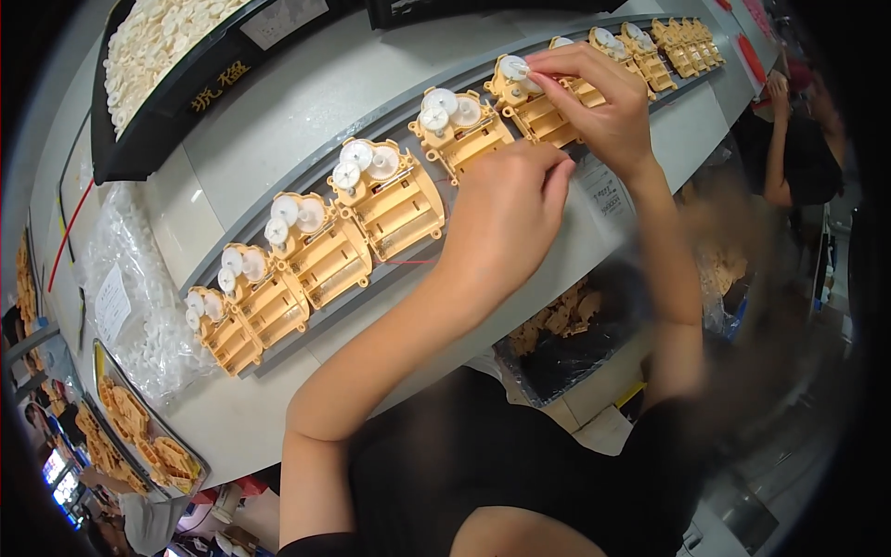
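A row of yellow-orange plastic housings (399,209) lies along a long grey rail (408,257). Several of them carry clusters of white plastic gears (346,174) at their far end. Reaching over the row, my right hand (601,104) pinches at a white gear (511,68) on one housing, thumb and index finger together at its edge. My left hand (506,209) is closed, back of the hand up, over the near side of a housing (478,144) with gears on it. Its curled fingers are mostly hidden, so whatever they hold cannot be seen.
A black bin (172,121) heaped with small white parts stands at the far left. Nearby lie a clear plastic bag (139,278) of white parts and a tray (148,432) of yellow-orange parts. A lined crate (566,334) sits below the table edge. Another person's arm (778,130) shows at right.
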The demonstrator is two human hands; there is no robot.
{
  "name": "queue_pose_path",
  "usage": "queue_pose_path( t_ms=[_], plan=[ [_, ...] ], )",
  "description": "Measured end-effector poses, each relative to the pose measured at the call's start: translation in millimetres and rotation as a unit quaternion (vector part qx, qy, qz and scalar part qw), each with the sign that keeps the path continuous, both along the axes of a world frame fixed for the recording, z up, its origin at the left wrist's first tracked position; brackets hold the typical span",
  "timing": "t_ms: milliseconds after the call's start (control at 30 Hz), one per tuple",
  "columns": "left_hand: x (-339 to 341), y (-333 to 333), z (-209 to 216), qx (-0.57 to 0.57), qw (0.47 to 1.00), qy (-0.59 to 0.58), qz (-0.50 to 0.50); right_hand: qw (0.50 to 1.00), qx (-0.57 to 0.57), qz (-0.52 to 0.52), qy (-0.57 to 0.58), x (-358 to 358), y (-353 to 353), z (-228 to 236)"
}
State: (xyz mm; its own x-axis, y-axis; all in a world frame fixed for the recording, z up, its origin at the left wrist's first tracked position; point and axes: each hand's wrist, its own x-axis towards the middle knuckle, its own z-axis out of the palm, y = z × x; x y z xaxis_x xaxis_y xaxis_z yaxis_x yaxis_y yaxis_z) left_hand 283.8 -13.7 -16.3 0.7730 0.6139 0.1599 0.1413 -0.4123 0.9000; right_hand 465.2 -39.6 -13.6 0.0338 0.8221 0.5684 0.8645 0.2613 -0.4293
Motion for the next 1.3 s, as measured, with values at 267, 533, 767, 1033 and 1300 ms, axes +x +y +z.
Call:
queue_pose_path(
  t_ms=[267,533,767,1033,1300],
  plan=[
    [21,-6,-7,0.259,0.955,0.126,0.072,0.997,0.017,0.037,-0.060,-1,8,-10],
    [30,-3,-9,0.289,0.943,0.087,0.142,0.981,0.005,0.084,-0.175,7,15,4],
    [27,4,-12,0.262,0.952,0.069,0.146,0.977,-0.013,0.084,-0.197,10,13,5],
    [31,6,-17,0.250,0.956,0.035,0.152,0.972,-0.068,0.108,-0.199,13,14,13],
    [34,6,-18,0.269,0.950,0.054,0.149,0.946,-0.147,0.183,-0.222,10,31,36]
  ],
)
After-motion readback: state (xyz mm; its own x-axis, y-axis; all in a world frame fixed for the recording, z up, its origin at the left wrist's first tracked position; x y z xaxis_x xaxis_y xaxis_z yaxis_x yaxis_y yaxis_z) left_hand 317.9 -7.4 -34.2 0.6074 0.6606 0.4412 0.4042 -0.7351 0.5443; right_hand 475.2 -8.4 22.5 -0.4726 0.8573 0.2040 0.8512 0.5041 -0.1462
